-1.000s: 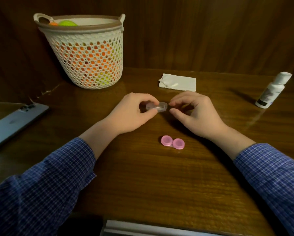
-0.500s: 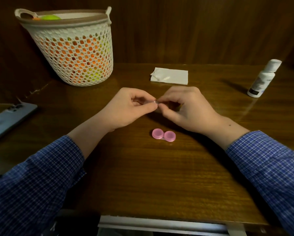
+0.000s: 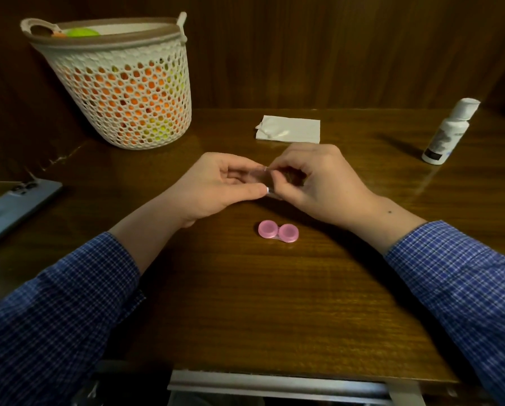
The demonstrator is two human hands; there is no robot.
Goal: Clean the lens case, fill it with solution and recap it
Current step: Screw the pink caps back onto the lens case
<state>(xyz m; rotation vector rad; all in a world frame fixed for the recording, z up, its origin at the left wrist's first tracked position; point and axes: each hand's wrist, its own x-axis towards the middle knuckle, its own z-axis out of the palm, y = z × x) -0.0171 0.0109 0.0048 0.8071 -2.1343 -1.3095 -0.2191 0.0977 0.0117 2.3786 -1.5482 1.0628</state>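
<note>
Head view: two hands, left (image 3: 216,186) and right (image 3: 318,183), grips both pinching one clear packet (image 3: 264,183); one pink lens case (image 3: 278,232).

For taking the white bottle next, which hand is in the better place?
Right, probably. The white bottle stands upright at the far right of the table, on the right hand's side. The left hand would have to cross over. Both hands now hold a small clear item.

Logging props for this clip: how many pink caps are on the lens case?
2, both screwed onto the lens case lying on the table near the hands: left cap, right cap. None seem hidden.
</note>
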